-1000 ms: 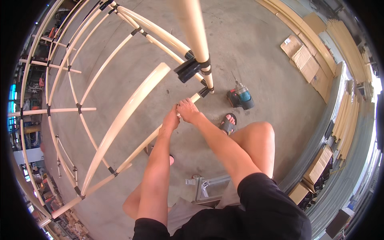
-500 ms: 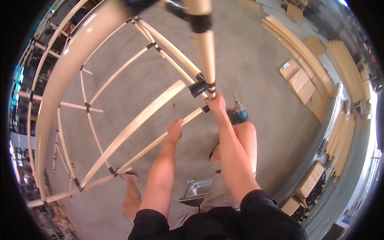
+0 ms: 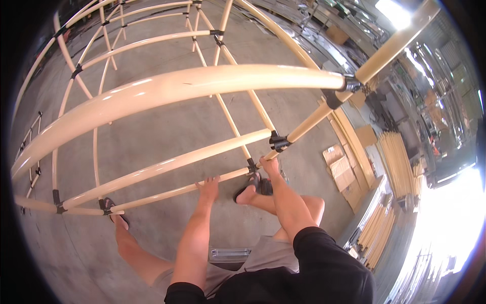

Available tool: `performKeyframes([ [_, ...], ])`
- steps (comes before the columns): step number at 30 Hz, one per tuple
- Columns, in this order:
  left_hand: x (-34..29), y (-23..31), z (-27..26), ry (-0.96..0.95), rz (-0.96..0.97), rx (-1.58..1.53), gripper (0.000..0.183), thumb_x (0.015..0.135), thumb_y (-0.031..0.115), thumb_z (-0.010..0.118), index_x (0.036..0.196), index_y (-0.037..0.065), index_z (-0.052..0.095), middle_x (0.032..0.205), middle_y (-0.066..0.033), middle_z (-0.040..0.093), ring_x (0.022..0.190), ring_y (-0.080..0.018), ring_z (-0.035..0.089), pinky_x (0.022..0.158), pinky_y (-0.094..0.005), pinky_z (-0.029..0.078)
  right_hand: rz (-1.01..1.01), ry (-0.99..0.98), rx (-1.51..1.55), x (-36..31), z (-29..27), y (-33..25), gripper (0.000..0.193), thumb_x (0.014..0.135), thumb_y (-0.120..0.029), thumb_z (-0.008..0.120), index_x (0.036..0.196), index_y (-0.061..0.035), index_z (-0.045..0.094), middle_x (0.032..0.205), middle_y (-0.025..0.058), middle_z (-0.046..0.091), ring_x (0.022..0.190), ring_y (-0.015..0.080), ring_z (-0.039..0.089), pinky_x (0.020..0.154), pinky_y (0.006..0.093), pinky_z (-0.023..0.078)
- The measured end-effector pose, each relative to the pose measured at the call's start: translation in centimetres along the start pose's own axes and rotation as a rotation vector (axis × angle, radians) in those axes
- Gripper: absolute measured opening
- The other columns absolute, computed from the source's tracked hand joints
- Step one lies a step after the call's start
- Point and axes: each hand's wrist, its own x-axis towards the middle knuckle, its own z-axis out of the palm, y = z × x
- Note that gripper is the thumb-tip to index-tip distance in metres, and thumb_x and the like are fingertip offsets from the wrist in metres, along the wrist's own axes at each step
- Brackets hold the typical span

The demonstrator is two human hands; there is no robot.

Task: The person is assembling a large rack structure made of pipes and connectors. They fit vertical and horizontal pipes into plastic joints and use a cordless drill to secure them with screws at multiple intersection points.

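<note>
Grey floor (image 3: pixel 152 136) is spreading beneath — left hand (image 3: pixel 208 188) touching the near pipe (image 3: pixel 162 195), grip unclear — right hand (image 3: pixel 270 165) clasping the right pole (image 3: pixel 309 122).

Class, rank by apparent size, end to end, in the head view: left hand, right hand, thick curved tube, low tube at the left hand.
Thick curved tube, though nearness may enlarge it.
Low tube.
Left hand and right hand: too alike to rank.

The grey floor (image 3: pixel 172 126) bears flattened brown cardboard (image 3: pixel 341 172) beside long tan strips (image 3: pixel 353 144).
</note>
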Motion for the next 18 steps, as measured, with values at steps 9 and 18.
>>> performKeyframes([
  [9,3.5,1.9,0.7,0.037,0.059,0.196,0.053,0.088,0.02,0.066,0.137,0.017,0.046,0.134,-0.0197,0.053,0.128,-0.0382,0.05,0.101,-0.0724,0.031,0.146,-0.043,-0.066,0.8,2.8,3.4,0.049,0.078,-0.036,0.072,0.109,0.0011,0.067,0.101,0.0248,0.07,0.1,0.0408,0.066,0.088,0.0463,0.052],
  [18,10.2,9.3,0.5,0.072,0.282,0.046,0.049,0.088,0.029,0.07,0.13,0.012,0.052,0.114,-0.0229,0.064,0.105,-0.0415,0.062,0.087,-0.0496,0.05,0.049,0.045,0.188,-0.6,6.8,6.8,0.04,0.081,-0.035,0.07,0.106,-0.0042,0.067,0.092,0.0261,0.069,0.095,0.044,0.066,0.082,0.0493,0.052],
])
